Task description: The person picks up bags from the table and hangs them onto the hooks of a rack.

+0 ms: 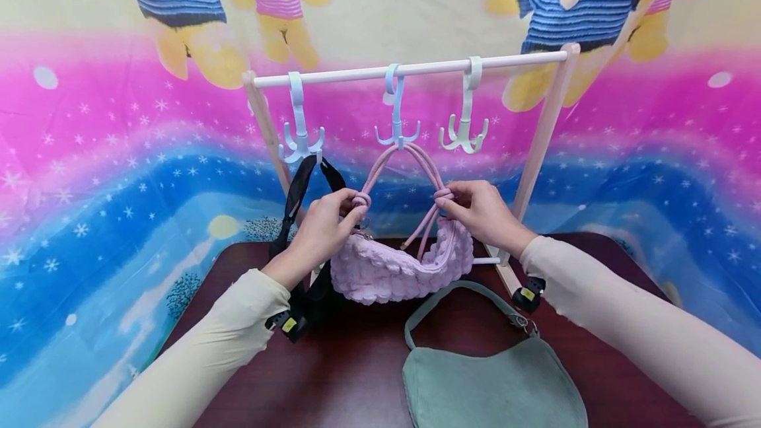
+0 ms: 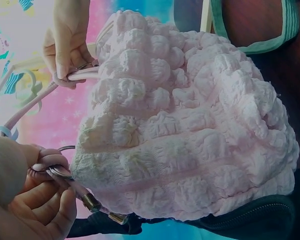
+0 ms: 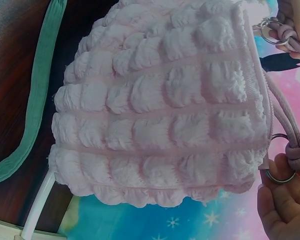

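A pink puffy handbag [image 1: 398, 269] hangs by its cord handle [image 1: 380, 167] from the middle blue hook [image 1: 397, 121] on the rack. My left hand [image 1: 327, 223] pinches the knot at the handle's left end. At the right end, my right hand [image 1: 484, 213] pinches the other knot, close to a metal ring [image 3: 281, 175] seen in the right wrist view. Loose cord tails [image 1: 423, 233] dangle between the two knots over the bag's opening. In the left wrist view, metal-tipped cord ends [image 2: 91, 202] stick out below the left hand.
A black bag's strap [image 1: 297, 197] hangs on the left blue hook [image 1: 302, 131]. The pale green hook [image 1: 466, 127] at right bears nothing. A green shoulder bag [image 1: 493, 382] lies at the front of the dark table [image 1: 333, 375]. The wooden rack [image 1: 541, 144] stands before a printed cloth.
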A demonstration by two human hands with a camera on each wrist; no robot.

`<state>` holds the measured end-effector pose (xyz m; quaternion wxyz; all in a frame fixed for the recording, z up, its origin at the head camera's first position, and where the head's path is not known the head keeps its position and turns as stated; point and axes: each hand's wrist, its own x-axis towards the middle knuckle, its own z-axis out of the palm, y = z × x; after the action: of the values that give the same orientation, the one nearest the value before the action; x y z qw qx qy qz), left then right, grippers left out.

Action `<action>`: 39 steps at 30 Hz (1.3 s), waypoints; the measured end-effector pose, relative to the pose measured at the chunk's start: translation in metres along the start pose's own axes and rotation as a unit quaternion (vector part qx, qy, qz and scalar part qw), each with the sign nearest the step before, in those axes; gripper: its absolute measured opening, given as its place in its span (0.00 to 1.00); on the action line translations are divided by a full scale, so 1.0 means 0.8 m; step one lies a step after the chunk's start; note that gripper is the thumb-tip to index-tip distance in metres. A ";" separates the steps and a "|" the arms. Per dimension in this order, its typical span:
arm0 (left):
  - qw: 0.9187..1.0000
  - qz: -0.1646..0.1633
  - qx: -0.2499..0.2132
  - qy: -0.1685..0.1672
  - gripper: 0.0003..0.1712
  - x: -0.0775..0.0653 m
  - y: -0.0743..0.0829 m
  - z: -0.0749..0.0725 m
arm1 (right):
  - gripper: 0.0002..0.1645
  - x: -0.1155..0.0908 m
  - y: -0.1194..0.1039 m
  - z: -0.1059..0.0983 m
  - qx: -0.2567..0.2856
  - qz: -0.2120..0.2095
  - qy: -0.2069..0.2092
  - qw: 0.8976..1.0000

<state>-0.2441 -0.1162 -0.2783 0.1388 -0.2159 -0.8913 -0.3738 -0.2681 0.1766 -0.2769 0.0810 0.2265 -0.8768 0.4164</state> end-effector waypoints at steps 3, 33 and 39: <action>1.000 -0.003 -0.003 -0.001 0.14 0.000 -0.002 0.001 | 0.18 0.001 0.000 0.001 -0.004 -0.001 0.001 1.000; 0.999 -0.034 0.012 -0.004 0.19 -0.008 -0.013 0.003 | 0.20 -0.005 0.001 0.010 0.022 0.004 -0.005 1.000; 0.999 -0.033 0.005 -0.003 0.19 -0.009 -0.011 0.003 | 0.20 -0.006 0.001 0.012 0.030 0.013 0.001 0.999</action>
<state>-0.2427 -0.1221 -0.2882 0.1247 -0.1869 -0.9002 -0.3729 -0.2640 0.1709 -0.2850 0.0694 0.2173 -0.8667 0.4437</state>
